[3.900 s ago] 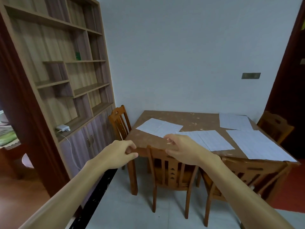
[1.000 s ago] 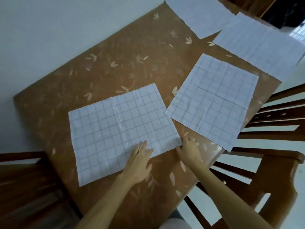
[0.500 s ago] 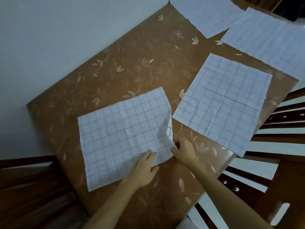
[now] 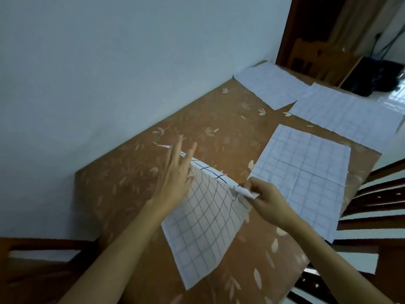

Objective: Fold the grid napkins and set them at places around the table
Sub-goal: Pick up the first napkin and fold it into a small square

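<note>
A plain pale wall (image 4: pixel 109 62) is seen along the left and far sides. A wooden chair back (image 4: pixel 39 266) is found at the lower left, and dark slatted chair backs (image 4: pixel 377 194) are ranged along the right. A dark brown door frame (image 4: pixel 287 29) is set at the upper right. Just beside it a lighter wooden chair (image 4: pixel 317 55) is placed, and a black object (image 4: pixel 377 77) (too blurred to be identified) is seen on glossy floor tiles (image 4: pixel 396 99).

Left hand (image 4: pixel 175 179) upright with straight fingers; right hand (image 4: pixel 267 202) curled, thumb and fingers pinching.
</note>
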Demonstrator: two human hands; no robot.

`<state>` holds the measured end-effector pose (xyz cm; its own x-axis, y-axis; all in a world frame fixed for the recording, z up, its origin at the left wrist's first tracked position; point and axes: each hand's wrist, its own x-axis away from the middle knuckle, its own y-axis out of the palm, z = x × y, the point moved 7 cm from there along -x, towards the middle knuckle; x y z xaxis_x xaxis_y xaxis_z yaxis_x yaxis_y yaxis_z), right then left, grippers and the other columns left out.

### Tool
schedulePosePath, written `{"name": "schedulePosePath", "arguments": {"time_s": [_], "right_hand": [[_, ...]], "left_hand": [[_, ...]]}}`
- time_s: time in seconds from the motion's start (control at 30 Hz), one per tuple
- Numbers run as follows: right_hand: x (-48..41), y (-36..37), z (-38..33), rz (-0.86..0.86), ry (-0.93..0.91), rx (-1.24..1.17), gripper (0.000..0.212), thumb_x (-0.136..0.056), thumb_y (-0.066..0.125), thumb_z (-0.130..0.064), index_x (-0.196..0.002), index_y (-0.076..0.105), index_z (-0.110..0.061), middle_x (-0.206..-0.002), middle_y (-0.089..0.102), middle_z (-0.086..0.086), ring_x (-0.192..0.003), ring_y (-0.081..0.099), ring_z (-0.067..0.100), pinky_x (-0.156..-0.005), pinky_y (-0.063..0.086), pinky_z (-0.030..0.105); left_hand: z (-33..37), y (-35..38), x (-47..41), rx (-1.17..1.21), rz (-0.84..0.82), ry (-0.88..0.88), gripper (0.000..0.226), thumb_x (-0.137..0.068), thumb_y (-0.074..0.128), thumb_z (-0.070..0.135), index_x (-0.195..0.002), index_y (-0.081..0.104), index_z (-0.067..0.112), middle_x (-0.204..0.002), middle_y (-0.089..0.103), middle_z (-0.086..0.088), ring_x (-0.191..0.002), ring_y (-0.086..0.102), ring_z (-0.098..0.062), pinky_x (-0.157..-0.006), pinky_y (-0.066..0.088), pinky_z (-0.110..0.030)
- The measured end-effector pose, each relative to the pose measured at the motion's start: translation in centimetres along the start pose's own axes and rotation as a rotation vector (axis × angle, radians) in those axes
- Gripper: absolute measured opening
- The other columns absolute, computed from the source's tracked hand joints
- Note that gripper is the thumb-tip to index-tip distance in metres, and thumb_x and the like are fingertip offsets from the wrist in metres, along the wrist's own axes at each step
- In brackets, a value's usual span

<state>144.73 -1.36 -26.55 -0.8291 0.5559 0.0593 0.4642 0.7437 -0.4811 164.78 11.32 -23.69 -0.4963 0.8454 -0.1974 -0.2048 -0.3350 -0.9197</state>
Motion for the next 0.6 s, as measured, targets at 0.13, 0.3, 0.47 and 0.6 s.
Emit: {"name": "schedulePosePath", "arguments": {"time_s": [0.13,0.3,0.47,0.6], "right_hand": [[1.1,-3.3,-6.6,0.051,-0.13,-0.069,0.038,-0.096,0.057,0.002,-0.07,0.053,-0.025,-0.072,0.062,-0.01,-0.067,0.052,0.01,-0.062,0.04,0.025],[2.0,-7.4,-13.5,0.2,-0.278,-0.053,0.007,-0.096,0.062,-0.008,-0.093,0.063,-0.014,-0.087,0.066,0.005,-0.076,0.062,0.021,-0.062,0.05,0.035],[2.7,-10.5,-19.2,0.299,-0.296,-0.245,0.028,-0.094,0.065,-0.011,-0.121,0.063,-0.015,-0.101,0.075,-0.001,-0.093,0.074,0.013,-0.076,0.063,0.03],[3.2,-11.6,-23.5,0.338,-0.362,-0.235,0.02,-0.093,0.068,-0.012,-0.104,0.069,-0.028,-0.097,0.077,-0.003,-0.091,0.075,0.015,-0.081,0.063,0.04]], "left_hand": [[-0.6,-5.5,-0.9,0.086,0.108,-0.037,0.056,-0.077,0.074,0.001,-0.13,0.065,0.019,-0.16,0.033,-0.012,-0.151,0.021,-0.035,-0.12,0.024,-0.051],[-1.2,-12.2,-0.3,0.122,0.212,0.021,0.022,-0.088,0.074,0.032,-0.095,0.078,0.012,-0.098,0.076,-0.004,-0.094,0.068,-0.027,-0.085,0.051,-0.04],[-3.3,-19.1,2.1,0.194,0.251,-0.071,0.04,-0.091,0.071,0.027,-0.062,0.045,0.023,-0.055,0.044,0.005,-0.052,0.042,-0.009,-0.054,0.033,-0.028],[-3.8,-24.6,4.4,0.215,0.362,-0.076,0.028,-0.096,0.066,0.026,-0.074,0.052,0.015,-0.063,0.054,0.015,-0.06,0.058,0.007,-0.056,0.038,-0.017]]}}
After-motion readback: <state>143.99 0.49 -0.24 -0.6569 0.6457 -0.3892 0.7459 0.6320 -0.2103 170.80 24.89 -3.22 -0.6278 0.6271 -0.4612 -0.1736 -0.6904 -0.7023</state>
